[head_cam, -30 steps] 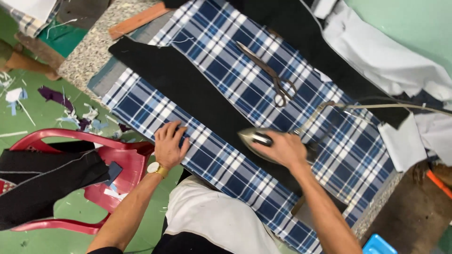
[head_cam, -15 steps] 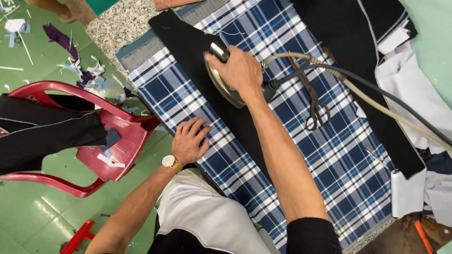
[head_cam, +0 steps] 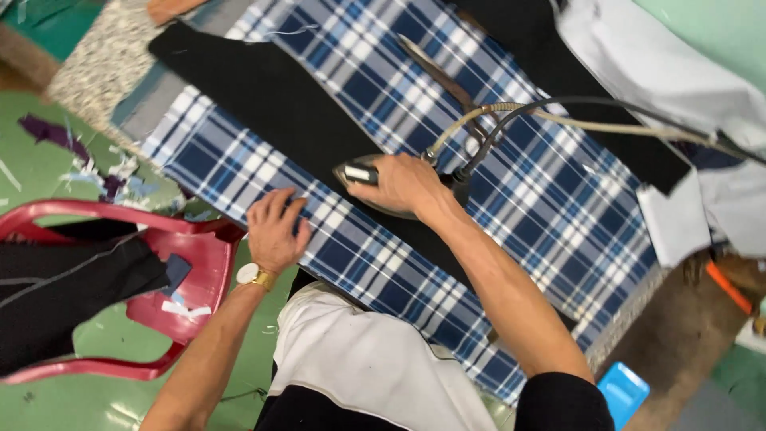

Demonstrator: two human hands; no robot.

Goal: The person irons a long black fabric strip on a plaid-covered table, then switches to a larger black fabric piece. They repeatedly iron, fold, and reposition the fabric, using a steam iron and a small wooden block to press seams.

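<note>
My right hand (head_cam: pixel 407 185) was closed round the handle on top of the iron (head_cam: pixel 361 177), w/ the iron sitting flat on the long black cloth strip (head_cam: pixel 263 100), about in the middle of the bench (head_cam: pixel 96 60). The iron looked like heavy metal & prob hot underneath, so the top handle was the only safe spot to grab. A stiff hose and cord (head_cam: pixel 558 116) came out the back of it, going off to my right, so I think it would tug a bit when pushed. My left hand (head_cam: pixel 275 227) was open, fingers spread, flat on the blue plaid cover (head_cam: pixel 527 187) right beside the strip's near edge. The strip looked soft, thin & floppy, easy to wrinkle or slide, so pressing down flat near it made more sense than pinching it. Big scissors (head_cam: pixel 447 80) lay on the plaid past the iron, not touching it. A red plastic chair (head_cam: pixel 199 263) w/ dark cloth on it stood by my left side.
</note>
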